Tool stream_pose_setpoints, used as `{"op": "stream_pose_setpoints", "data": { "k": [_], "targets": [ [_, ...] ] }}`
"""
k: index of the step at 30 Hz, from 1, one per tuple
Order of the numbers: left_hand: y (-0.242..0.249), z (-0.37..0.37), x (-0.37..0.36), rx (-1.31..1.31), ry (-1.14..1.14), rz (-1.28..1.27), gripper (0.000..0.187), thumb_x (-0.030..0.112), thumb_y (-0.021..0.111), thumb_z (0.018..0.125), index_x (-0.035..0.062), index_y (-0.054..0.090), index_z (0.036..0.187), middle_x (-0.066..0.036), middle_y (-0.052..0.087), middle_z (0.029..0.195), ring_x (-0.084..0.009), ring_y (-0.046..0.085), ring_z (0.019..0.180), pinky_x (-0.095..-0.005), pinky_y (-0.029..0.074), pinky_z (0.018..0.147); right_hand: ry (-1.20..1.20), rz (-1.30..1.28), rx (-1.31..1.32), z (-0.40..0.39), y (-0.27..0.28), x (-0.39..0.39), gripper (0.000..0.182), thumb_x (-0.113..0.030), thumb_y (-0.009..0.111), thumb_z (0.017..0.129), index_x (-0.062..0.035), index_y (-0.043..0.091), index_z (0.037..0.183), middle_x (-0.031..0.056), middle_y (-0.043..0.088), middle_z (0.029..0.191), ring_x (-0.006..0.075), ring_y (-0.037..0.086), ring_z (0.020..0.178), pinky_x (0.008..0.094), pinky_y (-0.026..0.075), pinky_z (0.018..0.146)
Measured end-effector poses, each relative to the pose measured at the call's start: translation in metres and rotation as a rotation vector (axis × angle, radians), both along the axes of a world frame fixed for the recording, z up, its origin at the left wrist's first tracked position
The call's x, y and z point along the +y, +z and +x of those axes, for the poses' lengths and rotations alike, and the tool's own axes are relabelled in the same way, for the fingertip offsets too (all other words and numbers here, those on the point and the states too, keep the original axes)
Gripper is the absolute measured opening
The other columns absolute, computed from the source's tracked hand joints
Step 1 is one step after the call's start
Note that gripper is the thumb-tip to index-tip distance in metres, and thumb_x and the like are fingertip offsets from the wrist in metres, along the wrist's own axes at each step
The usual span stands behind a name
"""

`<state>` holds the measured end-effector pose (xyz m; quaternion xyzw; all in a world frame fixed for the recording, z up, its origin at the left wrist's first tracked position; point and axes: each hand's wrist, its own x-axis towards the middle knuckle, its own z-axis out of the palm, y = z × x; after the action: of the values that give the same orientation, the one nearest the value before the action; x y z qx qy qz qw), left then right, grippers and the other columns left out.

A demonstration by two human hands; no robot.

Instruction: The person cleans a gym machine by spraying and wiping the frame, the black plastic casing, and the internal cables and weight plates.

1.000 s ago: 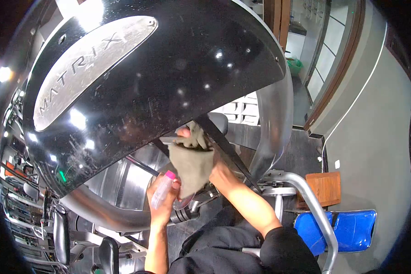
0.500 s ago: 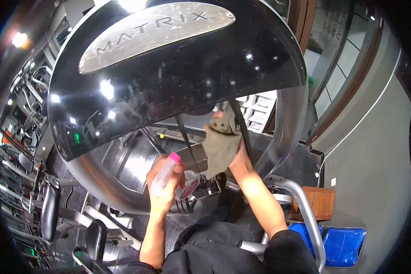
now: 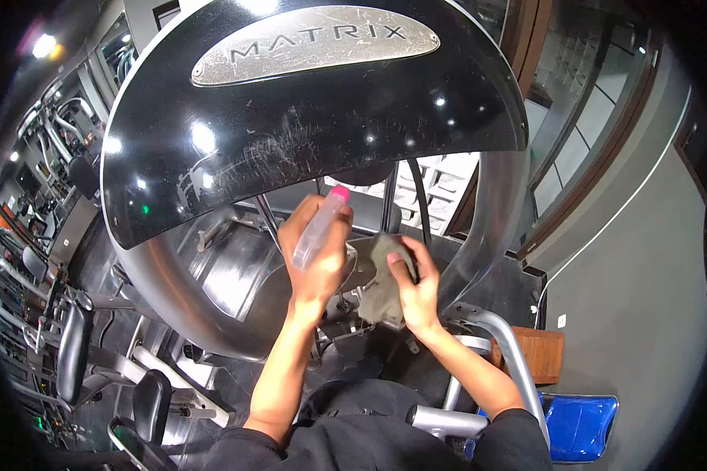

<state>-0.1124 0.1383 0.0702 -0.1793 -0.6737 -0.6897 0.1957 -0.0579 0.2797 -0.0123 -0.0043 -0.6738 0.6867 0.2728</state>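
The left hand (image 3: 317, 276) is curling its fingers around a translucent pink-capped plastic bottle (image 3: 319, 238); the right hand (image 3: 419, 292) is pinching a crumpled olive-grey cloth (image 3: 382, 292) nearby.

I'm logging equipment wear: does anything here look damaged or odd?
Yes: the black panel has pale scratches and scuffs along its lower middle, odd against the glossy surface around them. The badge looks scuffed too.

The dark plank floor (image 3: 518, 304) bears a black-and-silver gym machine (image 3: 314, 118); near its right edge stand a brown wooden box (image 3: 536, 355) and, apparently, a shiny blue plastic seat (image 3: 581, 426).
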Motion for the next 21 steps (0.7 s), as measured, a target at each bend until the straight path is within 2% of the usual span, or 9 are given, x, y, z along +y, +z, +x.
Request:
{"op": "stream_pose_setpoints", "data": {
  "k": [2, 4, 6, 8, 10, 13, 14, 16, 21],
  "targets": [
    [0.007, 0.0, 0.0, -0.005, -0.013, 0.0, 0.011, 0.008, 0.062, 0.082, -0.0021, 0.063, 0.077, -0.008, 0.056, 0.065, -0.0141, 0.054, 0.061, -0.0294, 0.041, 0.059, -0.063, 0.04, 0.128, 0.001, 0.019, 0.001, 0.029, -0.012, 0.07, 0.09, 0.0, 0.062, 0.116, 0.0074, 0.067, 0.108, 0.0141, 0.061, 0.098, 0.0282, 0.047, 0.09],
    [0.007, 0.001, -0.003, 0.017, -0.03, 0.004, 0.01, 0.007, 0.062, 0.081, -0.0022, 0.063, 0.077, -0.008, 0.057, 0.066, -0.0146, 0.055, 0.062, -0.0292, 0.041, 0.059, -0.26, 0.338, 0.345, -0.003, 0.038, 0.006, 0.029, -0.008, 0.076, 0.079, -0.0029, 0.069, 0.107, 0.0112, 0.067, 0.098, 0.0201, 0.065, 0.089, 0.0313, 0.051, 0.079],
    [0.008, 0.004, -0.007, 0.021, -0.042, -0.01, 0.01, 0.007, 0.063, 0.08, -0.0022, 0.063, 0.077, -0.008, 0.057, 0.067, -0.0148, 0.056, 0.063, -0.0293, 0.041, 0.06, -0.419, 0.58, 0.478, -0.012, 0.065, 0.01, 0.031, -0.006, 0.079, 0.073, -0.007, 0.072, 0.103, 0.0098, 0.065, 0.092, 0.0235, 0.066, 0.084, 0.0335, 0.053, 0.073],
    [0.008, 0.009, -0.012, 0.022, -0.055, -0.029, 0.011, 0.008, 0.063, 0.079, -0.0023, 0.063, 0.078, -0.008, 0.057, 0.068, -0.0149, 0.056, 0.064, -0.0295, 0.041, 0.06, -0.494, 0.683, 0.566, -0.025, 0.092, 0.006, 0.035, -0.006, 0.082, 0.068, -0.0119, 0.074, 0.102, 0.0078, 0.063, 0.089, 0.0245, 0.066, 0.08, 0.0344, 0.054, 0.068],
    [0.007, 0.013, -0.017, 0.058, -0.108, -0.047, 0.014, 0.011, 0.064, 0.079, -0.0028, 0.064, 0.08, -0.009, 0.058, 0.07, -0.0148, 0.056, 0.064, -0.0294, 0.041, 0.06, -0.489, 0.671, 0.696, -0.048, 0.108, 0.0, 0.035, -0.008, 0.083, 0.066, -0.014, 0.074, 0.099, 0.008, 0.063, 0.092, 0.0242, 0.066, 0.072, 0.0343, 0.055, 0.061],
    [0.0, 0.014, -0.025, 0.048, -0.107, -0.04, 0.016, 0.013, 0.064, 0.08, -0.0032, 0.064, 0.081, -0.008, 0.057, 0.07, -0.0149, 0.055, 0.064, -0.0292, 0.041, 0.06, -0.582, 0.755, 0.586, -0.058, 0.107, -0.012, 0.04, -0.007, 0.084, 0.064, -0.0167, 0.073, 0.101, 0.0041, 0.062, 0.092, 0.0249, 0.066, 0.073, 0.0357, 0.055, 0.06],
    [0.0, 0.014, -0.028, 0.048, -0.109, -0.045, 0.016, 0.013, 0.064, 0.08, -0.0032, 0.064, 0.081, -0.008, 0.057, 0.07, -0.0149, 0.055, 0.064, -0.0292, 0.041, 0.06, -0.584, 0.751, 0.584, -0.059, 0.103, -0.013, 0.04, -0.007, 0.084, 0.064, -0.0167, 0.073, 0.101, 0.0041, 0.062, 0.092, 0.0249, 0.066, 0.073, 0.0357, 0.055, 0.06],
    [-0.001, 0.018, -0.036, 0.058, -0.086, -0.062, 0.018, 0.015, 0.065, 0.082, -0.003, 0.064, 0.08, -0.006, 0.056, 0.069, -0.0136, 0.053, 0.06, -0.0279, 0.04, 0.057, -0.54, 0.696, 0.637, -0.057, 0.089, -0.015, 0.036, 0.004, 0.08, 0.061, -0.0077, 0.074, 0.094, 0.0068, 0.063, 0.087, 0.0233, 0.064, 0.074, 0.0336, 0.052, 0.063],
    [0.002, 0.024, -0.044, -0.016, -0.078, -0.002, 0.019, 0.016, 0.063, 0.087, -0.0021, 0.063, 0.079, -0.004, 0.053, 0.07, -0.0091, 0.05, 0.049, -0.0246, 0.036, 0.047, -0.488, 0.741, 0.618, -0.056, 0.068, -0.01, 0.044, 0.005, 0.081, 0.058, -0.0125, 0.076, 0.099, 0.0059, 0.066, 0.091, 0.0221, 0.066, 0.076, 0.0322, 0.054, 0.067]
  ]
}}
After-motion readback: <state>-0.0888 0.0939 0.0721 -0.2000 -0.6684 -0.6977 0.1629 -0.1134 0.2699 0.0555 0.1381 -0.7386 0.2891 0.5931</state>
